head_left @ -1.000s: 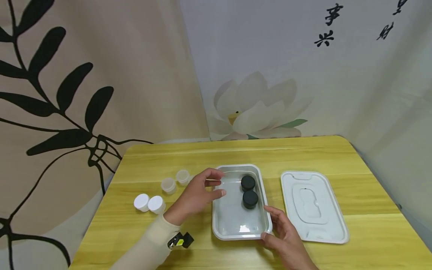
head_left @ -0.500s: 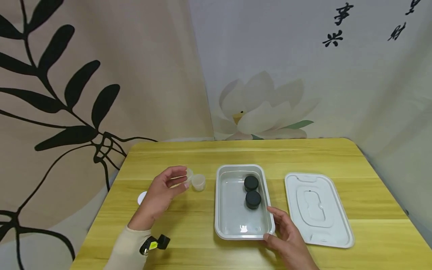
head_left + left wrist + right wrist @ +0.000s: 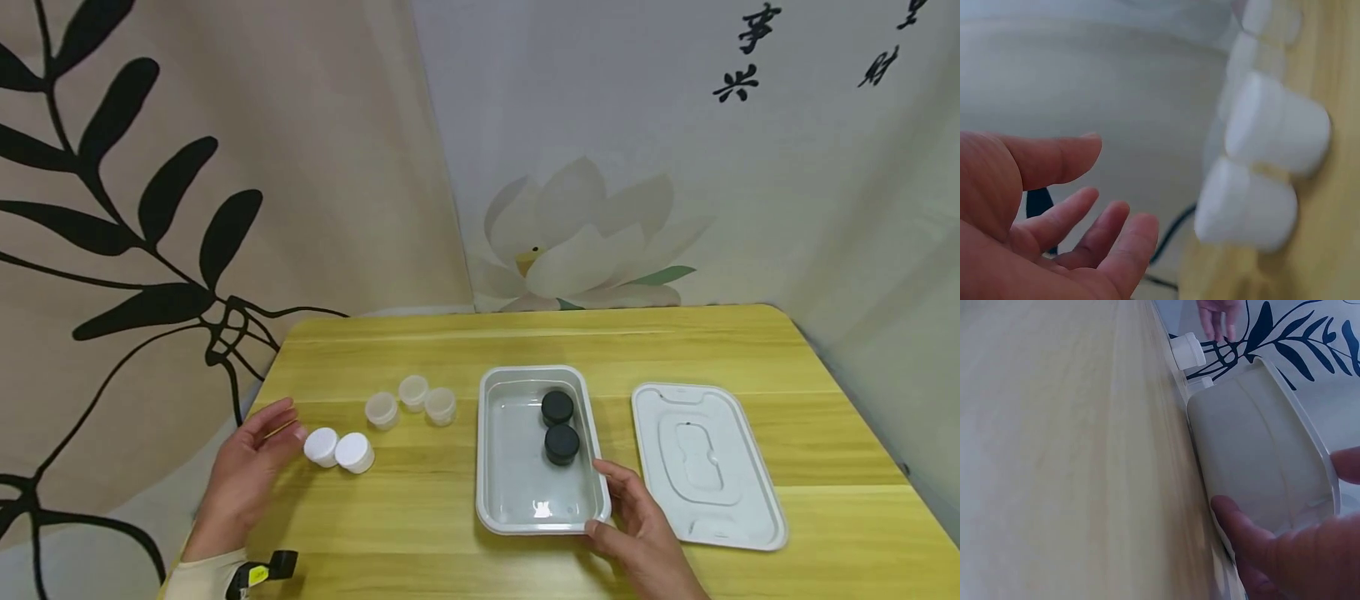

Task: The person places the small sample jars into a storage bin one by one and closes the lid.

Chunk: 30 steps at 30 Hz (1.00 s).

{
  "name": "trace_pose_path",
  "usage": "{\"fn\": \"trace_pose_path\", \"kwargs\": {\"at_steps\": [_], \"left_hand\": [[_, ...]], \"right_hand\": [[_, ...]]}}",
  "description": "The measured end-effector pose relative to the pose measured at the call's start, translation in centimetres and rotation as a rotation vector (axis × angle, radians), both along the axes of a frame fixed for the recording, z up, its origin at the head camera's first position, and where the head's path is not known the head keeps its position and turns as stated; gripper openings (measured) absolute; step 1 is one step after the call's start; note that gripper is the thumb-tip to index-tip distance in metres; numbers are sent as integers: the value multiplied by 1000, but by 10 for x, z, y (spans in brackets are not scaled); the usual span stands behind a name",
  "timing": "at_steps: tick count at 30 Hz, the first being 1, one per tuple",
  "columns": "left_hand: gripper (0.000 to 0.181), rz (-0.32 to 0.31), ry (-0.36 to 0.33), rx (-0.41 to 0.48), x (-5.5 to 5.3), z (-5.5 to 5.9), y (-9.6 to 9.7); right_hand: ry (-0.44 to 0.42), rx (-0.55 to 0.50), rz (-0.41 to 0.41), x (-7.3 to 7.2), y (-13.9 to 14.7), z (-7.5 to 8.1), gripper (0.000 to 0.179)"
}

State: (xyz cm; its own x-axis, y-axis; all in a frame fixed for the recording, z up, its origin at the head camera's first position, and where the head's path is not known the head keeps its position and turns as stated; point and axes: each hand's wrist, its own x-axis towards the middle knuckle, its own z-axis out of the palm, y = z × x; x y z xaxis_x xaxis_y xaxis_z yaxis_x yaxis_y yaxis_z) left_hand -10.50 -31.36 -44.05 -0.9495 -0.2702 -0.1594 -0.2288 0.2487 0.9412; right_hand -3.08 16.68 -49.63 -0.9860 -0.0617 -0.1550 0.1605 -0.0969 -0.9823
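My left hand [image 3: 247, 471] hovers at the table's left side, just left of two small white lidded jars [image 3: 355, 452]. Its fingers are loosely bent and hold nothing; the left wrist view shows thumb and fingers apart, with the white jars [image 3: 1277, 125] beyond them. My right hand [image 3: 637, 529] holds the near right corner of a white rectangular box [image 3: 513, 475], thumb and fingers around that corner. Two black-lidded jars [image 3: 562, 444] stand inside the box towards its right side. Three small translucent jars [image 3: 413, 392] are grouped between the white ones and the box.
A white box lid [image 3: 708, 467] lies flat on the wooden table [image 3: 420, 525], right of the box. Behind the table's back edge hangs a printed curtain [image 3: 360, 167] with leaves, a pale flower and dark characters.
My left hand has moved left from the box's left rim, past the translucent jars, to beside the white ones. Three translucent jars now show, where two showed first. My right hand stays on the box.
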Motion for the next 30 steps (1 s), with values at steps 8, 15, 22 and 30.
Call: {"fn": "trace_pose_path", "kwargs": {"at_steps": [8, 15, 22, 30], "left_hand": [[67, 48, -96, 35, 5, -33, -22], [70, -26, -132, 47, 6, -52, -19], [68, -86, -105, 41, 4, -54, -11], [68, -116, -146, 9, 0, -54, -3]], "right_hand": [[-29, -4, -11, 0, -1, 1, 75], [-48, -15, -12, 0, -2, 3, 76], [-41, -24, -7, 0, -2, 4, 75], [-39, -27, -3, 1, -3, 4, 75]]}}
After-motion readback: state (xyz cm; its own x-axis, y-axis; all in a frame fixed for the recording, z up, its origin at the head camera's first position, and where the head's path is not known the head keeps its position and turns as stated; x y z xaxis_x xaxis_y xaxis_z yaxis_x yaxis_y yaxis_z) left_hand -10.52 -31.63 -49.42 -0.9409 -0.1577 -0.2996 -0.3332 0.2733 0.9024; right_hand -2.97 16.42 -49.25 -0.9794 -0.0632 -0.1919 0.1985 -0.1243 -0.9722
